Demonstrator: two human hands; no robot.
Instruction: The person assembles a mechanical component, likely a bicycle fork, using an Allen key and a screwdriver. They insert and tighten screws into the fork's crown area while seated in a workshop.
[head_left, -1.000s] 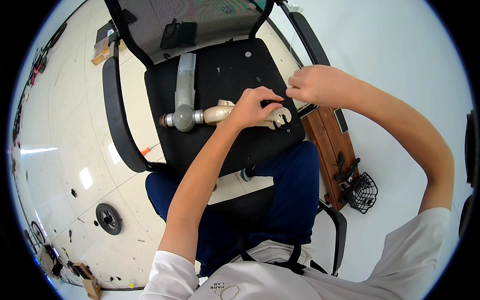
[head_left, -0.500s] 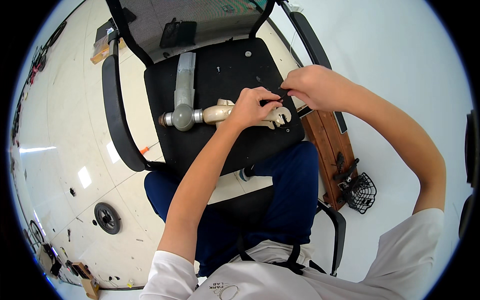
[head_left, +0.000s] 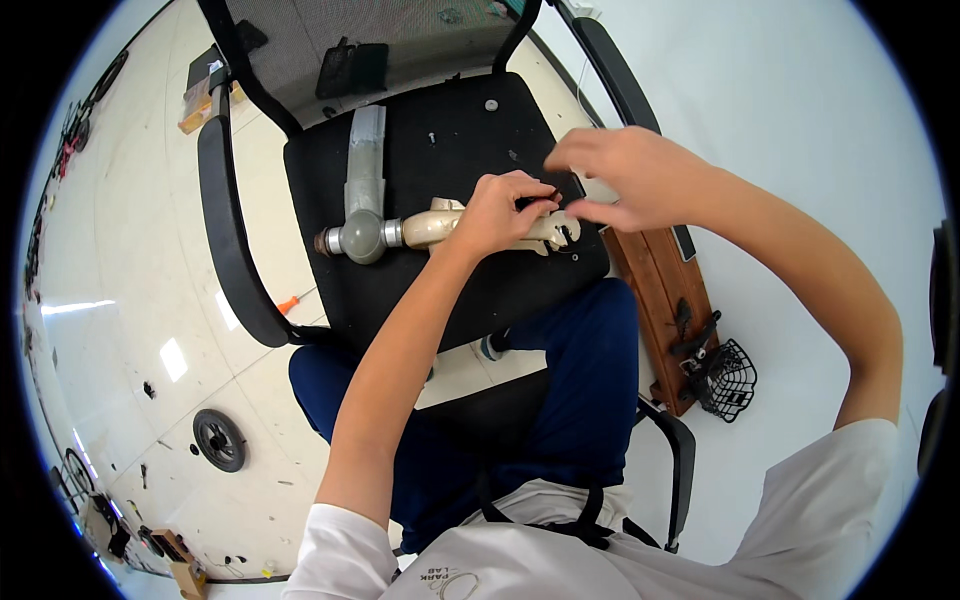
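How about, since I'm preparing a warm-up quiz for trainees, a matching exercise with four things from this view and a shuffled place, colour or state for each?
Things:
1. Beige metal part
2. Wire basket
3. Screwdriver
4. Wheel

Descriptions:
A. Has an orange handle
B. Lies on its side on the tiled floor
C. Is partly hidden by the left hand
D. Sits beside brown wooden planks

Pairs: 1-C, 2-D, 3-A, 4-B

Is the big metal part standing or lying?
Lying: the grey-and-beige metal part stretches across the black chair seat, partly beneath the left hand.
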